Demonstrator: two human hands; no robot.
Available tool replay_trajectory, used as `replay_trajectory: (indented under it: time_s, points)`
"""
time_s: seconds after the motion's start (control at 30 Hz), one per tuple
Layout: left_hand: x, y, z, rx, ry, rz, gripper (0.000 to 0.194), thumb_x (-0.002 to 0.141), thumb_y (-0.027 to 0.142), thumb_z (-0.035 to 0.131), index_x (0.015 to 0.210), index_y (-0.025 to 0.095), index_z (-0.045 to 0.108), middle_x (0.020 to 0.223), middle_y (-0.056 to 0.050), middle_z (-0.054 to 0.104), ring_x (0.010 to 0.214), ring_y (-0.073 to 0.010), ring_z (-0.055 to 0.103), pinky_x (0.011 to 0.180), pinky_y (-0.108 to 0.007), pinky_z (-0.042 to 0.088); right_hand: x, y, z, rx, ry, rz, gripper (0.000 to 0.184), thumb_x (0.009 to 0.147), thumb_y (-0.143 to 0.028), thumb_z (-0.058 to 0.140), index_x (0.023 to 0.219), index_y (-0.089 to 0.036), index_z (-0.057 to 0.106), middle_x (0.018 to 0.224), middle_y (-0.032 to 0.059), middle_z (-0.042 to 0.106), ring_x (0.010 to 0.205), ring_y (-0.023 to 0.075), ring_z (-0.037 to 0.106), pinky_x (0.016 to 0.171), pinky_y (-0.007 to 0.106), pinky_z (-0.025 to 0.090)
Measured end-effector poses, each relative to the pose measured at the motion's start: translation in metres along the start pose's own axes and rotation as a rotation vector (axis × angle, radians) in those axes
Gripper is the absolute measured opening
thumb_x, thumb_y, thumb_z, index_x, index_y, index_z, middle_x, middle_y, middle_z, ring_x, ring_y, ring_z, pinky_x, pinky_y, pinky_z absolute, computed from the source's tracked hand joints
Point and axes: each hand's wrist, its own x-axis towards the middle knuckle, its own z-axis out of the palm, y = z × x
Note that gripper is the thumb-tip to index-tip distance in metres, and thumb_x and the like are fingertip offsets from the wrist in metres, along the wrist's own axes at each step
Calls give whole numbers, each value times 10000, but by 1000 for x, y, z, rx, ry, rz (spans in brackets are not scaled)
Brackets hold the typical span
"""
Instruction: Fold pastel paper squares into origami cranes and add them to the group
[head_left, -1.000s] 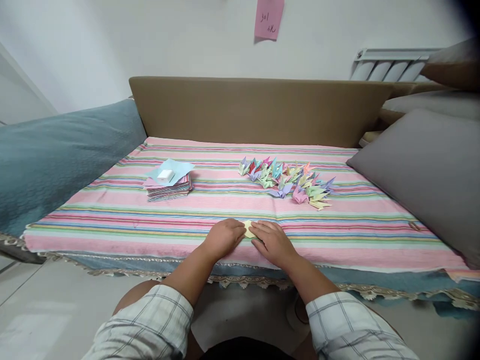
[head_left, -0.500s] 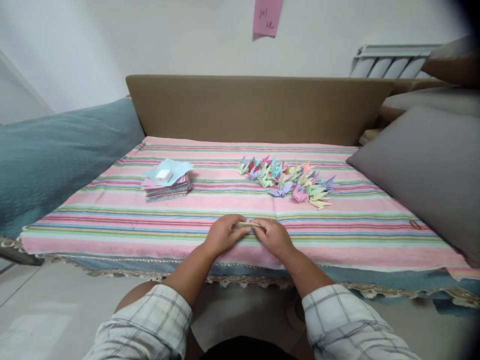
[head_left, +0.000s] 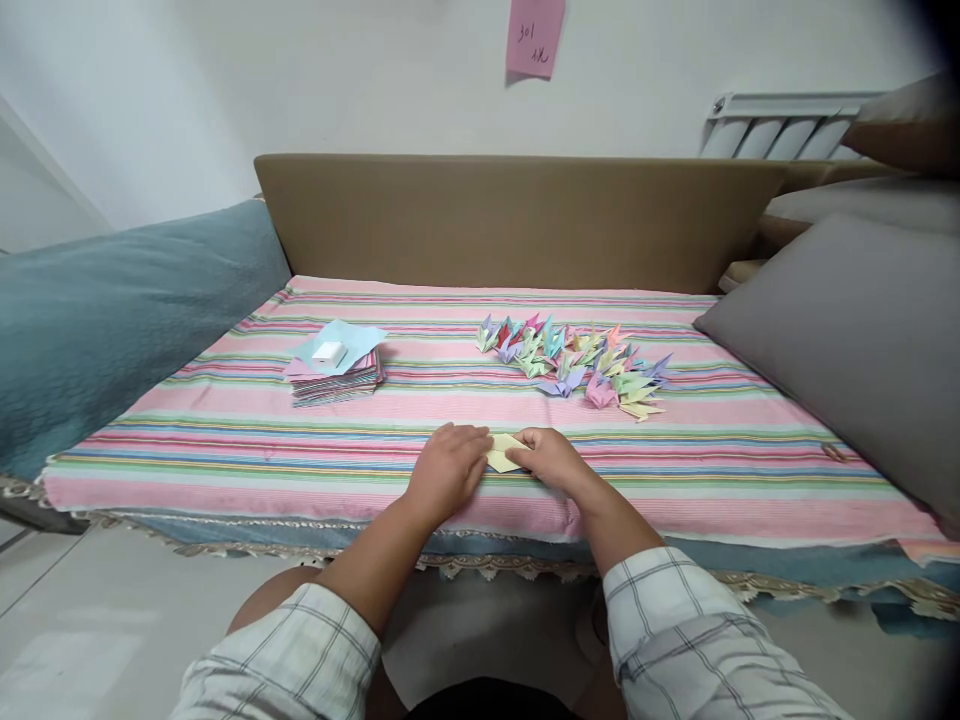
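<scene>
A pale yellow folded paper (head_left: 504, 455) lies low over the striped cloth with its flat face showing and its right end tapered. My left hand (head_left: 448, 470) is closed over its left end, fingers together across the top, covering that part. At the right end, my right hand (head_left: 551, 460) pinches the paper between thumb and fingers. Beyond my hands sits a cluster of folded paper cranes (head_left: 564, 375) in several colours. To the left stands a stack of coloured paper squares (head_left: 341, 390), topped by a light blue sheet (head_left: 365, 338) and a small white block (head_left: 328, 352).
Striped cloth (head_left: 225, 440) covers the sofa seat. Behind it rises a brown backrest (head_left: 510, 220); a teal-covered armrest (head_left: 135, 300) bounds the left. Grey cushions (head_left: 840, 340) fill the right side, near a small brownish loop (head_left: 832, 453). A pink note (head_left: 534, 40) hangs on the wall.
The yellow paper has turned from edge-on to showing its flat face. My left hand has moved from pinching its end to lying over it; my right hand still pinches the right end.
</scene>
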Motion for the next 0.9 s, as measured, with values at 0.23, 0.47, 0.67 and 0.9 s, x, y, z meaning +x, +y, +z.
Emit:
replay_trajectory:
  time_s: [0.23,0.47,0.67,0.9]
  points:
    - [-17,4,14,123,-180,140,358,836,250,507,1186,188,548,1280,-87,546,1204,-268,466,1014,-480,345,7,-1,-2,-74,-22,-34,197,677,-280,585,782,-157,697,665,-5,663,604,124,559,525,204,357]
    - [-16,2,18,94,-210,145,400,835,242,486,1230,182,509,1299,-99,522,1187,-258,471,979,-444,387,7,6,-5,-17,87,-42,210,700,-282,604,867,-165,654,755,8,676,657,130,599,593,219,421]
    - [-15,5,20,112,-215,111,416,845,272,474,1250,184,495,1322,-89,501,1188,-270,446,980,-450,364,1,14,-4,-168,232,-56,198,732,-307,590,886,-192,637,830,24,673,728,156,607,641,257,438]
    - [-14,8,18,107,-217,73,446,818,277,497,1259,214,483,1356,-67,470,1188,-274,425,1004,-478,297,-2,13,3,-169,311,-112,222,822,-330,470,937,-224,629,857,11,683,785,164,613,729,291,438]
